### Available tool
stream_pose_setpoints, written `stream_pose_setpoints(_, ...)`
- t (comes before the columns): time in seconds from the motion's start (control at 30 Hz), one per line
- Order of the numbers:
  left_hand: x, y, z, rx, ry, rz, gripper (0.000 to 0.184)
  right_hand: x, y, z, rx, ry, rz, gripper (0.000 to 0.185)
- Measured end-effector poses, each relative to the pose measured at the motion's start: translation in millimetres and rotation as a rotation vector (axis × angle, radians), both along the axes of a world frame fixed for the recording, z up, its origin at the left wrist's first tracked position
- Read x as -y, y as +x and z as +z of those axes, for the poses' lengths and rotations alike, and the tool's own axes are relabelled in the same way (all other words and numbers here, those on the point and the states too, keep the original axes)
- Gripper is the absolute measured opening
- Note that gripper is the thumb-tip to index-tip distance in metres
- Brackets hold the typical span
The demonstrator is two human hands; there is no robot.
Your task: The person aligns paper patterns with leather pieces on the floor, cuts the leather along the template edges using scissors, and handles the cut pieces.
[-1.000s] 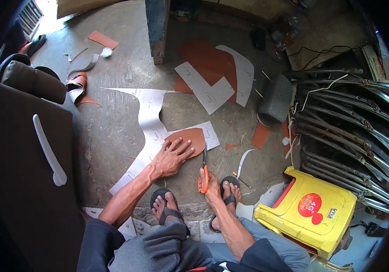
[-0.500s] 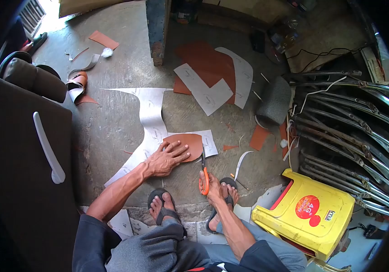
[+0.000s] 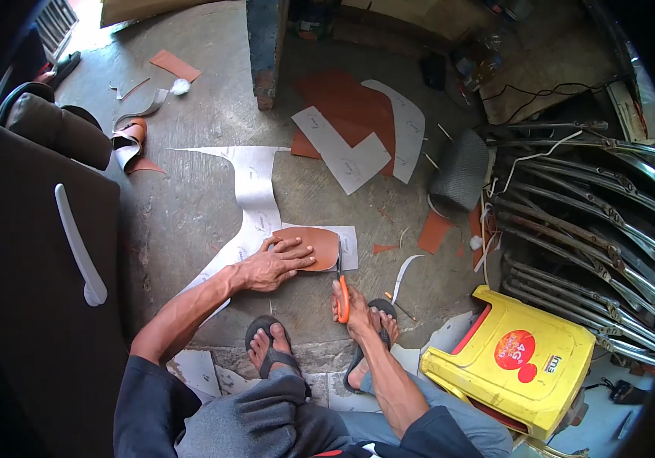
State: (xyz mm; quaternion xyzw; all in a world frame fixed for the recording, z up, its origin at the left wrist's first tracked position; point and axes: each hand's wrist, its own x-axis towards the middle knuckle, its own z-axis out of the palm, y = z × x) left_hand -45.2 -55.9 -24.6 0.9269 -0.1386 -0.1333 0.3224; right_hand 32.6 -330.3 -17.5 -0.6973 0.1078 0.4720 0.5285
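My left hand [image 3: 272, 266] lies flat with its fingers spread on a rounded piece of brown leather-like sheet [image 3: 323, 246], pressing it to the floor. Under that piece, a white printed sheet [image 3: 349, 248] sticks out on its right side. In my right hand [image 3: 355, 305] is a pair of scissors [image 3: 344, 301] with orange handles. Their dark blades point away from me and meet the right edge of the brown piece. A long, curved white offcut [image 3: 257, 187] stretches out beyond my left hand and passes beneath my left forearm.
Brown and white sheets [image 3: 342, 149] lie farther off on the concrete floor. A grey roll [image 3: 457, 174] stands near stacked metal chair frames [image 3: 587, 221] on the right. A yellow plastic stool [image 3: 522, 359] is beside my right leg, a dark padded seat [image 3: 45, 267] at left. Scraps [image 3: 406, 273] are scattered around.
The brown piece and the white sheet under it have turned slightly and shifted a little toward me. My left hand has slid slightly left with them. The scissors' handles look closer together.
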Motion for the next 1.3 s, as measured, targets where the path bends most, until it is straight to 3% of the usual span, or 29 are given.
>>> stream_pose_setpoints(0.2,-3.4,2.2,0.5,-0.020,-0.062,-0.012,0.052,-0.4,-6.3,-1.1,0.093,-0.081,0.034,0.053)
stream_pose_setpoints(0.4,-7.5,1.2,3.9,-0.056,-0.077,-0.034,0.054,-10.1,2.8,1.1,-0.006,0.045,-0.061,0.052)
stream_pose_setpoints(0.67,-10.0,-1.9,0.6,-0.023,-0.042,-0.060,0.050,-11.7,-3.8,7.8,0.084,-0.079,0.016,0.045)
stream_pose_setpoints(0.97,-11.9,-2.4,-8.4,0.030,-0.032,-0.097,0.052,-8.5,-0.5,-9.5,0.204,-0.021,0.021,0.037)
stream_pose_setpoints(1.03,-5.8,0.6,-49.0,0.312,-0.311,-0.091,0.054,6.2,1.5,-28.4,0.176,-0.003,0.058,0.032)
stream_pose_setpoints(1.13,-4.1,-5.3,-63.8,0.266,-0.155,-0.105,0.054,-5.8,3.8,-23.1,0.058,0.175,-0.084,0.030)
stream_pose_setpoints(1.17,-10.3,-3.1,-42.8,0.154,-0.078,-0.119,0.053,-10.4,8.6,-21.6,0.058,0.133,-0.081,0.033)
stream_pose_setpoints(1.27,-8.8,-4.2,-4.8,0.020,0.041,-0.149,0.051,-19.5,16.8,-3.0,0.353,-0.204,0.287,0.037)
stream_pose_setpoints(1.3,-11.1,-3.1,-5.1,0.028,0.022,-0.142,0.051,-10.8,21.2,-33.4,0.374,-0.175,0.298,0.037)
